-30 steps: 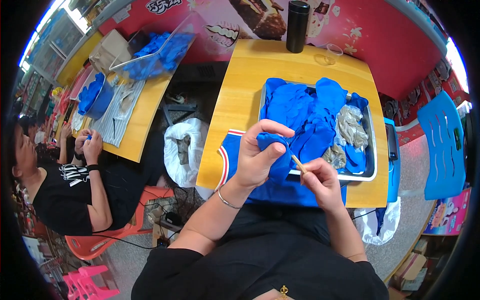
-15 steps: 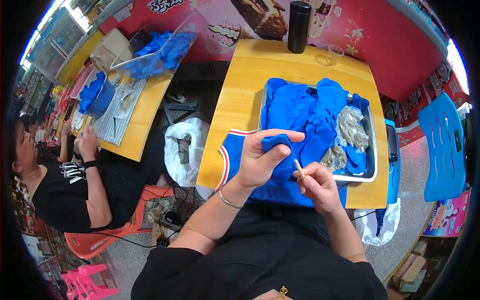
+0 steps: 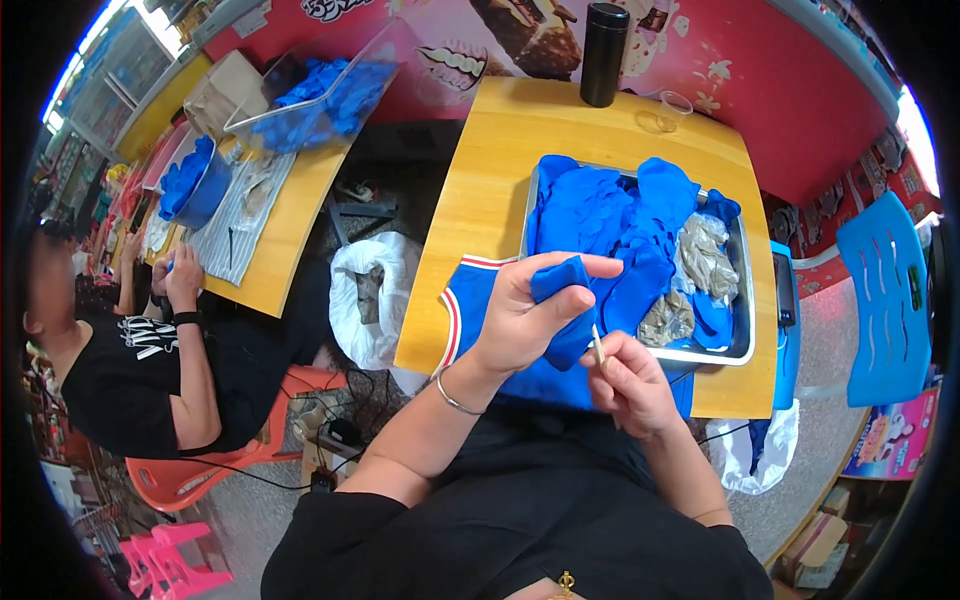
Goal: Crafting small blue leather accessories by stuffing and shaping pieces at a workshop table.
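A blue fabric piece (image 3: pixel 572 342) is folded over in my left hand (image 3: pixel 525 320), pinched between thumb and fingers above the table's near edge. My right hand (image 3: pixel 636 385) grips a thin, pale, stick-like tool (image 3: pixel 599 344) between thumb and fingertips. The tool's upper tip points at the right edge of the fabric; I cannot tell whether it touches. Just beyond both hands stands a metal tray (image 3: pixel 718 359) filled with blue fabric pieces (image 3: pixel 582 212) and crumpled clear plastic bags (image 3: pixel 706 254). Under my left hand lies blue cloth with red-and-white trim (image 3: pixel 470 305).
A black flask (image 3: pixel 603 60) and a clear cup (image 3: pixel 673 108) stand at the far edge of the wooden table (image 3: pixel 480 170). White bags (image 3: pixel 372 330) hang or stand beside it. At left, a co-worker (image 3: pixel 150 370) sits by another table with a bin (image 3: pixel 330 95). A blue chair (image 3: pixel 885 300) stands right.
My right hand has dipped slightly, and the stick-like tool stands more upright. My left hand still holds the fabric in nearly the same place. The co-worker's head and hands have shifted.
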Demonstrator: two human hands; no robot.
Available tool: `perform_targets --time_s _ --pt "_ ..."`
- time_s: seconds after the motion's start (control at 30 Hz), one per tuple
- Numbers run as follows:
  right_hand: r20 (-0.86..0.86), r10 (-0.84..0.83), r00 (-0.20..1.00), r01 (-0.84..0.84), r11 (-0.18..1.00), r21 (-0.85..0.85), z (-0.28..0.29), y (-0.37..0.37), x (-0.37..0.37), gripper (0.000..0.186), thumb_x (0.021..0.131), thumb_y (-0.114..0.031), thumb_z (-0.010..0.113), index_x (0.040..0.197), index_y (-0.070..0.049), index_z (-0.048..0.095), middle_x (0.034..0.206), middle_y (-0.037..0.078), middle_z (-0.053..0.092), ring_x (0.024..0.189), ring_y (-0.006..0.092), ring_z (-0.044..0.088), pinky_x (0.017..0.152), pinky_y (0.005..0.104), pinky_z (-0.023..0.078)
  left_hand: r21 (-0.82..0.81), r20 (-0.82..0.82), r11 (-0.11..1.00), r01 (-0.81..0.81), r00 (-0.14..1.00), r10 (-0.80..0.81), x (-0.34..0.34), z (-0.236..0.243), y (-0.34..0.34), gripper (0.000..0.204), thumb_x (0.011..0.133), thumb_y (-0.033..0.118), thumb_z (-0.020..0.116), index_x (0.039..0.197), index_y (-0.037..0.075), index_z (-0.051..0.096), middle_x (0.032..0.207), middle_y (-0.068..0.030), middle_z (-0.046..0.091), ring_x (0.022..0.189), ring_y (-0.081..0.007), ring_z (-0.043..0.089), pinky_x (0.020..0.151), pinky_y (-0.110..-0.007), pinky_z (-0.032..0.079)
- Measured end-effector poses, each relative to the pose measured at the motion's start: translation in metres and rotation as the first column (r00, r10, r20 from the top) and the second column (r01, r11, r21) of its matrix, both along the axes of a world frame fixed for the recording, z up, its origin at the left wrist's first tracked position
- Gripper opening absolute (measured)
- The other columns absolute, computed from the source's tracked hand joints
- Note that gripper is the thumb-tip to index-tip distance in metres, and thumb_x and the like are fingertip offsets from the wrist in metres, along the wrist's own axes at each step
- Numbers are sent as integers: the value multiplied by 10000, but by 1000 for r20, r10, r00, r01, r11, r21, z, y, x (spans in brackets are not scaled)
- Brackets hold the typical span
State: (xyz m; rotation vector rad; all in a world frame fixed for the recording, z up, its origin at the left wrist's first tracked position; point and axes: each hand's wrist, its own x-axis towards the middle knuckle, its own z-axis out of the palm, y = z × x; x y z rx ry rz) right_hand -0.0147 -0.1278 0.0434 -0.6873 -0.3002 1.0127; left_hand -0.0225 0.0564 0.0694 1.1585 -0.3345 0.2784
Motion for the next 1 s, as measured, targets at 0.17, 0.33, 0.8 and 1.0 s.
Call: perform_targets --time_s 0.17,0.33,0.8,1.0 --pt "631 -314 709 545 812 -209 -8 -2 11 128 869 -57 550 984 -11 581 796 39 587 672 81 539 580 212 415 -1 105 988 -156 982 155 5 0 -4 370 875 260 586 1131 -6 558 998 -61 633 759 -67 563 697 -182 440" --pt "819 -244 520 657 727 -200 -6 -8 19 132 827 -7 576 953 13 613 781 59 620 673 94 568 597 225 441 191 146 945 -267 959 242 3 -5 5 445 952 368 412 1136 -9 560 1053 -117 617 985 -167 557 890 -263 398" --pt "783 -219 582 586 781 -217 2 -4 10 122 859 -45 545 948 15 603 756 55 615 639 89 563 559 203 424 210 175 954 -212 968 177 5 -5 -4 390 926 322 495 1108 -9 594 1012 -67 649 680 -19 504 593 -162 398" --pt "243 -87 966 121 984 -132 -6 -6 6 159 897 -137 529 984 -12 575 721 27 569 627 68 512 510 190 363 202 179 974 -101 982 65 1 -4 -1 290 893 250 569 1026 3 641 904 -53 673 614 -18 507 542 -152 401"
